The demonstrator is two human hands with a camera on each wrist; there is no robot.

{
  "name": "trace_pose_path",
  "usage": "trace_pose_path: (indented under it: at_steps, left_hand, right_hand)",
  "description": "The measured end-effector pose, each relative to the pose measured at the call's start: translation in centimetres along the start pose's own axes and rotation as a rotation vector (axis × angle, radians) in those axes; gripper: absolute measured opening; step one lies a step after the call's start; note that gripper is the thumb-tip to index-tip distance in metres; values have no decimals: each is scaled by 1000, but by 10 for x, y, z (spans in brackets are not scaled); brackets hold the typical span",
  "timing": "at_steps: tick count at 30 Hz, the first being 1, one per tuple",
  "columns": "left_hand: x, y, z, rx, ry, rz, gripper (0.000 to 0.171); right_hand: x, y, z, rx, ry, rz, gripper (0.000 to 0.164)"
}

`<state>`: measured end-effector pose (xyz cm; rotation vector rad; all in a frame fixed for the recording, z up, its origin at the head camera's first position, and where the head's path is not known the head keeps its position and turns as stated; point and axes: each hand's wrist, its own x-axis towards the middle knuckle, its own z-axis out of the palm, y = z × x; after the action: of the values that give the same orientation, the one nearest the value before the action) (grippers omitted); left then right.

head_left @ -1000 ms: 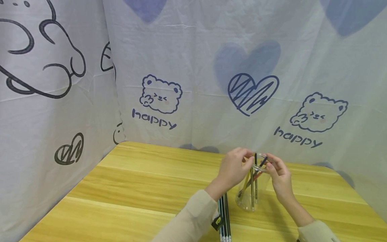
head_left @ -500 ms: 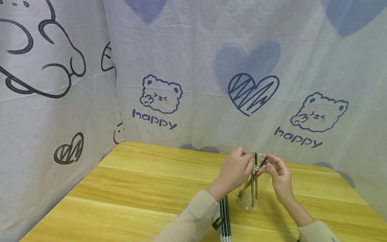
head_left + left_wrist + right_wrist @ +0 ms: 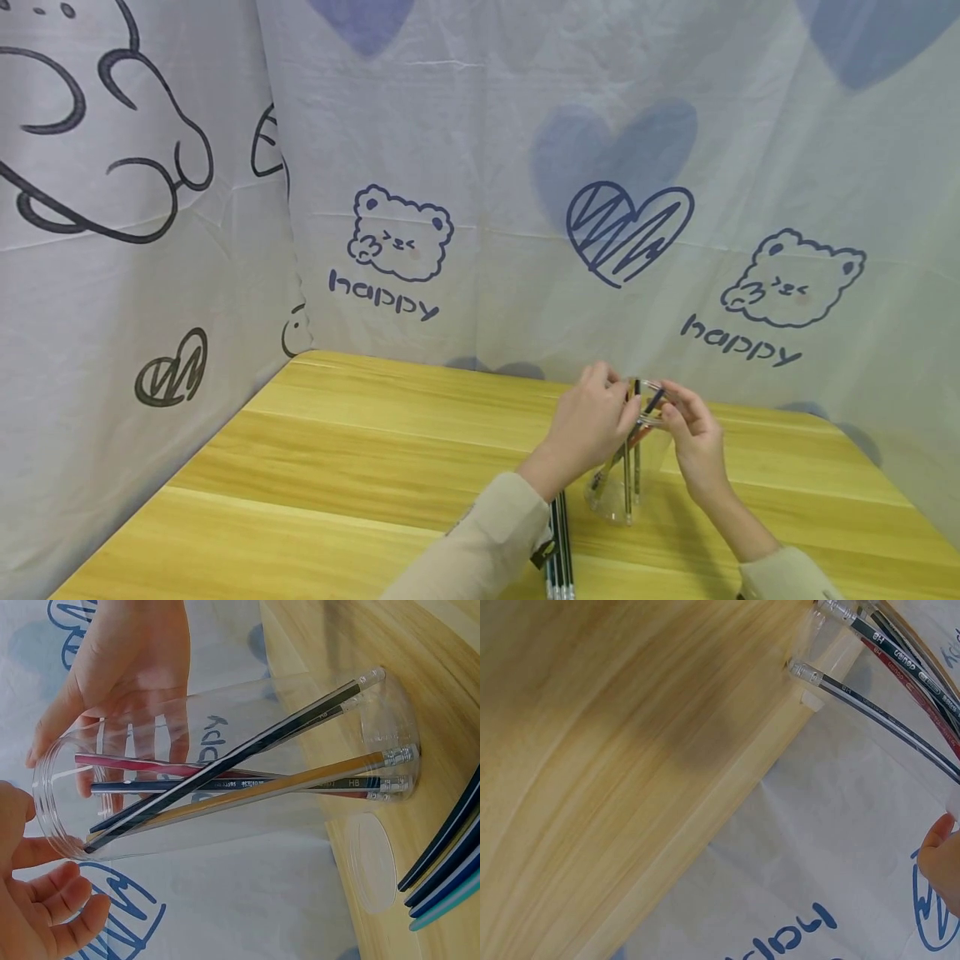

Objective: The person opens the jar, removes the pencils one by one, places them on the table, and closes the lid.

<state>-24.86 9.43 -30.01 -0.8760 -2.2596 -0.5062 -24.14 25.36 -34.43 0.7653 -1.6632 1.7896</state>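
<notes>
A clear plastic jar (image 3: 277, 825) stands on the table, holding several pencils (image 3: 225, 766) in dark, red and yellow colours, eraser ends down. My right hand (image 3: 699, 442) grips the jar near its mouth, thumb on one side and fingers behind the wall. At the opposite side of the rim is my left hand (image 3: 588, 425); in the left wrist view its index finger touches the rim by the pencil tips, the other fingers loosely bent. No pencil shows between its fingers. Left of the jar, partly under the left sleeve, lies a row of dark and teal pencils (image 3: 561, 546).
A clear round lid (image 3: 371, 862) lies flat on the table between the jar and the loose pencils. The wooden table (image 3: 360, 467) ends at a white printed cloth (image 3: 510, 250) hanging behind it. Another cloth (image 3: 225, 292) hangs at the left.
My left hand has moved a little to the right across the jar's mouth, now hiding more of the rim and the yellow pencil. The right hand and the jar have stayed in place.
</notes>
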Motion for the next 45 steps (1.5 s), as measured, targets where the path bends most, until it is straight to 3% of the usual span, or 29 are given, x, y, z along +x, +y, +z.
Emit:
trace_pose_path:
  at_steps: [9, 14, 18, 24, 32, 38, 45]
  left_hand:
    - [1, 0, -1, 5, 18, 15, 25]
    - [4, -1, -1, 29, 93, 139, 16]
    - [3, -2, 0, -24, 98, 201, 13]
    - [2, 0, 2, -142, 62, 182, 6]
    - [3, 0, 0, -327, 77, 103, 4]
    - [4, -1, 0, -475, 175, 66, 3]
    - [7, -1, -4, -617, 337, 77, 14]
  right_hand:
    - [0, 0, 0, 19, -13, -16, 28]
    - [1, 1, 0, 46, -20, -35, 28]
    - [1, 2, 0, 52, -27, -42, 28]
    - [0, 1, 1, 20, -16, -21, 28]
    - [0, 2, 1, 23, -23, -19, 28]
    - [1, 2, 1, 18, -14, -17, 29]
    - [0, 1, 0, 9, -13, -18, 27]
